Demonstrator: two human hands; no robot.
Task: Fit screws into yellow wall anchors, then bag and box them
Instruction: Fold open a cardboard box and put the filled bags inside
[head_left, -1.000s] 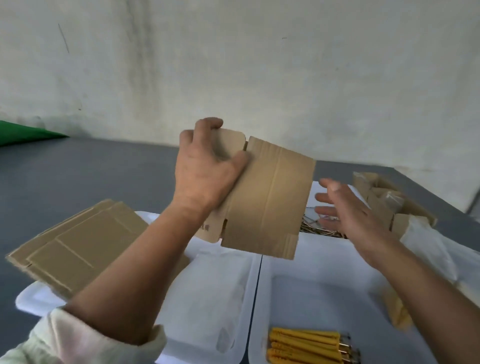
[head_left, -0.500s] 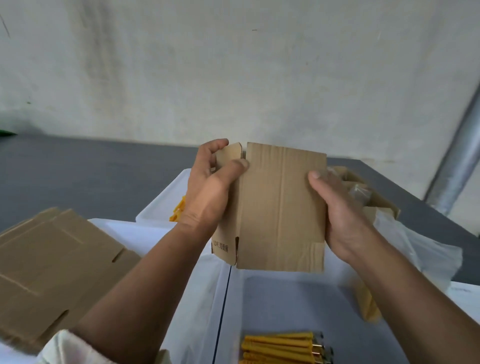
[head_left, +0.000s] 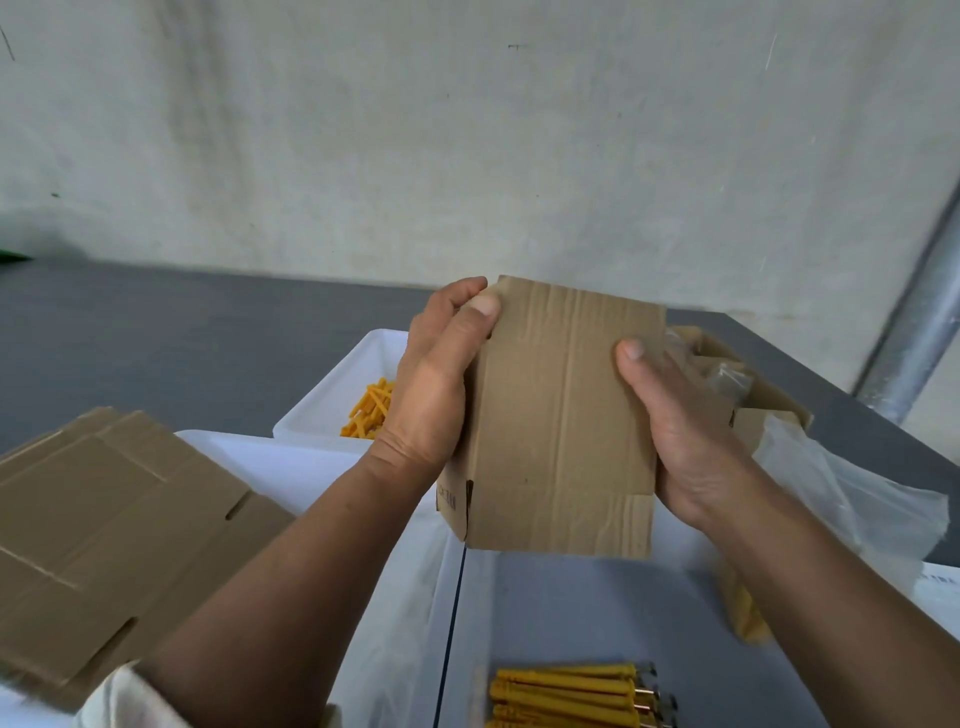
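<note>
Cardboard box (head_left: 561, 415) upright, long axis vertical; left hand (head_left: 431, 395) and right hand (head_left: 685, 431) grip its side edges.

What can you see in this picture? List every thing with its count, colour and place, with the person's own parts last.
flat cardboard box: one, brown, held up at centre
stack of flat boxes: several, brown, left
white trays: three, white, below the hands
loose anchors: many, yellow, in the far tray
anchors with screws: a row, yellow, in the near right tray
open carton: one, brown, behind the right hand
plastic bag: one, clear, right
table: one, grey, under everything
pole: one, silvery, far right
left hand: one, grips the box's left edge
right hand: one, grips the box's right edge
</note>
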